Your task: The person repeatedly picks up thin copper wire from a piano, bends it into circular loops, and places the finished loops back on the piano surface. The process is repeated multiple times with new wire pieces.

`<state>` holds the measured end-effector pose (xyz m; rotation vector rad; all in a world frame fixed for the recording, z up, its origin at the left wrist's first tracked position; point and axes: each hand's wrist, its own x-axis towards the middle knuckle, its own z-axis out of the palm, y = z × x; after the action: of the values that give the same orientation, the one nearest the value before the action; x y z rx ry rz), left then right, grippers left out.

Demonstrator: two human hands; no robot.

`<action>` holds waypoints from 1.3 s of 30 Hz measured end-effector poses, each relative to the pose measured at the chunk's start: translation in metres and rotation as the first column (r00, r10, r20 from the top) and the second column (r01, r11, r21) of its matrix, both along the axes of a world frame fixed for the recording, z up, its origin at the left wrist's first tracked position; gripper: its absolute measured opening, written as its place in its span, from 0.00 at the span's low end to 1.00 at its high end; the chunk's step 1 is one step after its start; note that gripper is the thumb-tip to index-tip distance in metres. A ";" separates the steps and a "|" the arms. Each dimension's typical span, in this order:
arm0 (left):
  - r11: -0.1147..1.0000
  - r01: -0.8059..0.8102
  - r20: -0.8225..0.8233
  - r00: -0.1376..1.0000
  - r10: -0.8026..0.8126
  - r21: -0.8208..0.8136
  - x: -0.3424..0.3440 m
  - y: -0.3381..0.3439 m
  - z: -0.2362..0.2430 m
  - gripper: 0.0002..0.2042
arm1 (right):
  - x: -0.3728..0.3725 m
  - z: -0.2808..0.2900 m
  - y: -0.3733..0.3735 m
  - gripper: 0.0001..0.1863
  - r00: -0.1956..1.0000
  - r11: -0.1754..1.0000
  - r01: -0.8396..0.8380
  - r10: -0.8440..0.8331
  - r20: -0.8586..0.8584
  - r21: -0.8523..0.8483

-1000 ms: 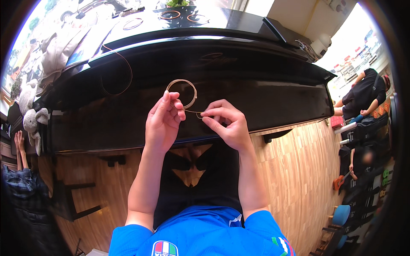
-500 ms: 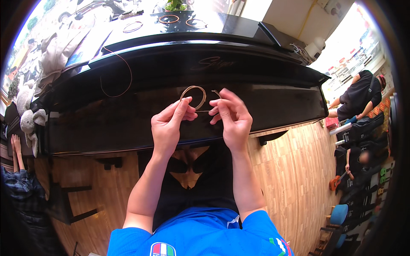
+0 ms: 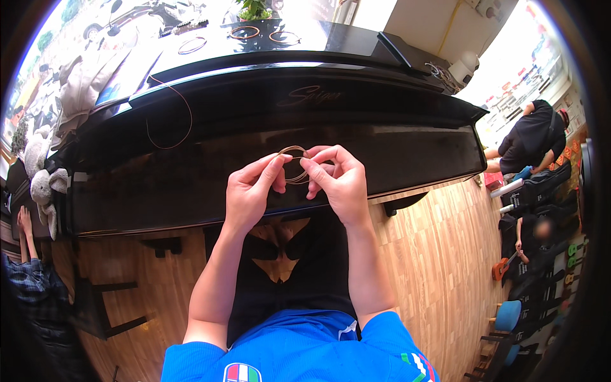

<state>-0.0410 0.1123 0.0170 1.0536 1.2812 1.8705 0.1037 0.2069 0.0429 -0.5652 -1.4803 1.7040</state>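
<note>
Coil [image 3: 294, 167] now smaller and tighter than a second ago, pinched between left hand [image 3: 249, 194] and right hand [image 3: 338, 181] above the near edge of the piano [image 3: 382, 137]; winding probably nearly done.

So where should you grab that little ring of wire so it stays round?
Probably at its two sides, coming in from left and right, as both hands do here. The wire coil is a thin loop held upright, so the left hand pinches its left edge and the right hand its right edge, which likely keeps the turns together.
</note>
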 end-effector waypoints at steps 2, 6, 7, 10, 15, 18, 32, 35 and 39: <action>1.000 0.002 -0.003 1.000 -0.002 0.001 0.002 0.000 0.000 0.11 | 0.001 0.001 0.003 0.09 0.998 0.996 -0.066 0.066 0.009 -0.066; 1.000 -0.008 -0.043 0.999 0.007 -0.016 0.004 0.000 0.000 0.12 | 0.002 0.002 0.009 0.09 0.990 0.980 -0.138 0.143 0.019 -0.144; 1.000 0.006 -0.056 0.998 -0.007 -0.016 0.003 -0.001 0.000 0.12 | 0.002 0.002 0.010 0.09 0.989 0.976 -0.146 0.150 0.013 -0.163; 0.998 0.040 -0.072 0.996 -0.044 -0.043 0.001 -0.001 -0.002 0.12 | 0.006 0.009 0.009 0.09 0.972 0.965 -0.178 0.203 0.118 -0.191; 0.998 0.050 -0.071 0.996 -0.052 -0.030 0.000 0.001 -0.001 0.13 | 0.005 -0.002 0.012 0.12 0.974 0.953 -0.226 0.225 -0.025 -0.203; 0.998 0.045 -0.070 0.996 -0.048 -0.045 0.001 0.000 0.001 0.12 | 0.004 -0.004 0.012 0.13 0.978 0.951 -0.205 0.192 -0.076 -0.233; 0.987 0.098 -0.108 0.988 -0.112 -0.126 0.001 -0.001 0.006 0.12 | 0.000 -0.004 0.012 0.14 0.999 0.986 0.000 -0.006 -0.034 -0.169; 0.986 0.093 -0.127 0.986 -0.111 -0.137 0.002 -0.001 0.006 0.11 | 0.000 -0.004 0.015 0.13 0.999 0.977 0.019 -0.027 -0.035 -0.211; 0.981 0.122 -0.133 0.981 -0.142 -0.148 0.001 -0.002 0.007 0.11 | -0.001 0.000 0.017 0.12 0.999 0.986 0.042 -0.042 0.004 -0.160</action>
<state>-0.0400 0.1108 0.0238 1.1855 1.3661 1.6071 0.1031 0.2234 0.0432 -0.6771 -1.3305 1.8002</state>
